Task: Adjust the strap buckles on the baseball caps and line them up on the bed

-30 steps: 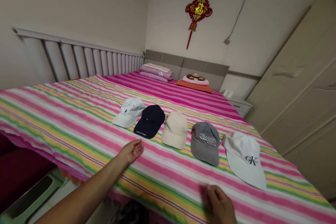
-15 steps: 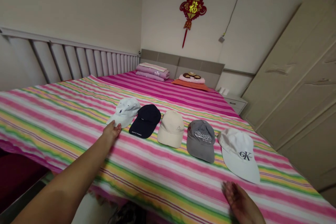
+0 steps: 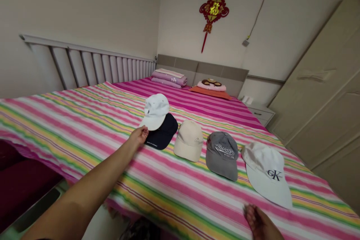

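My left hand (image 3: 140, 135) pinches the brim of a white baseball cap (image 3: 156, 109) with a small dark logo. That cap is raised and overlaps a navy cap (image 3: 165, 132), hiding part of its crown. To the right, in a row on the striped bed cover, lie a beige cap (image 3: 189, 141), a grey cap (image 3: 222, 154) lettered "Always" and a larger white cap (image 3: 267, 170) with black letters. My right hand (image 3: 260, 222) is at the lower edge, below the lettered white cap and apart from it, its fingers loosely curled with nothing visible in them.
The striped cover (image 3: 180, 187) spreads over the bed. Folded purple bedding (image 3: 170, 78) and an orange pillow (image 3: 209, 93) lie by the headboard (image 3: 180, 64). A radiator (image 3: 107, 65) runs along the left wall. A nightstand (image 3: 258, 113) and a wardrobe (image 3: 317, 93) stand at the right.
My left hand has lifted the small-logo white cap off the cover and brought it rightward, over the navy cap. The view has shifted slightly; the other caps keep their places.
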`<state>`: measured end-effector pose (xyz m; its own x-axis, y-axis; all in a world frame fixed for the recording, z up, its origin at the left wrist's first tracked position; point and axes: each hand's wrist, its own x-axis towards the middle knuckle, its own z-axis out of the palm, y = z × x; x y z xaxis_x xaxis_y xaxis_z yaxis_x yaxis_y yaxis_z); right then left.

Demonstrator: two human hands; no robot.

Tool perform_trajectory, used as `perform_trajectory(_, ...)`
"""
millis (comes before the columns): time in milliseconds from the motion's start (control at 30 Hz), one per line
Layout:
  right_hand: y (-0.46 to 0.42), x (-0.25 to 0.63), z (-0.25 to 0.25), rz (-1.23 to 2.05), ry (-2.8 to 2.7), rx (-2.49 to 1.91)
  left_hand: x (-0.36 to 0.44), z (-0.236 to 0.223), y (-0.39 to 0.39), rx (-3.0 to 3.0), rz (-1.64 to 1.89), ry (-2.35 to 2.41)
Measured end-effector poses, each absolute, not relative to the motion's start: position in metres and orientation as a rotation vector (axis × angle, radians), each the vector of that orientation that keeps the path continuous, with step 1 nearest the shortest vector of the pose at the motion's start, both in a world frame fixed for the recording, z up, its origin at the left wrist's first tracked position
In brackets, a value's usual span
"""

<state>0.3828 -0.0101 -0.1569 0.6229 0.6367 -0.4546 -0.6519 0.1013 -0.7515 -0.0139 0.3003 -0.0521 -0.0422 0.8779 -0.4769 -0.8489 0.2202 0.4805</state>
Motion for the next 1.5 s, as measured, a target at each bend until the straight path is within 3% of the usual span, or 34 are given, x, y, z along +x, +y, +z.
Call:
perform_trajectory(233,-0.010,0.382,-0.158,0.957,0.003,-1.111,0.005,-0.085,0.274,0.078,1.284,0.925)
perform_trajectory(400,-0.008,0.375,-0.151,0.961,-0.017,-1.122,0.005,-0.081,0.269,0.132,1.319,0.851)
perform_trajectory(733,0.046,0.255,-0.082,1.303,-0.634,-1.013,0.020,-0.099,0.175,0.347,1.224,0.543)
perform_trajectory(1100,0.083,0.217,-0.043,1.294,-0.606,-1.048,0.010,-0.100,0.151,0.404,1.180,0.429)
perform_trajectory(1500,0.043,0.225,-0.002,1.350,-0.610,-0.782,-0.012,-0.150,0.069,0.730,0.727,0.444)
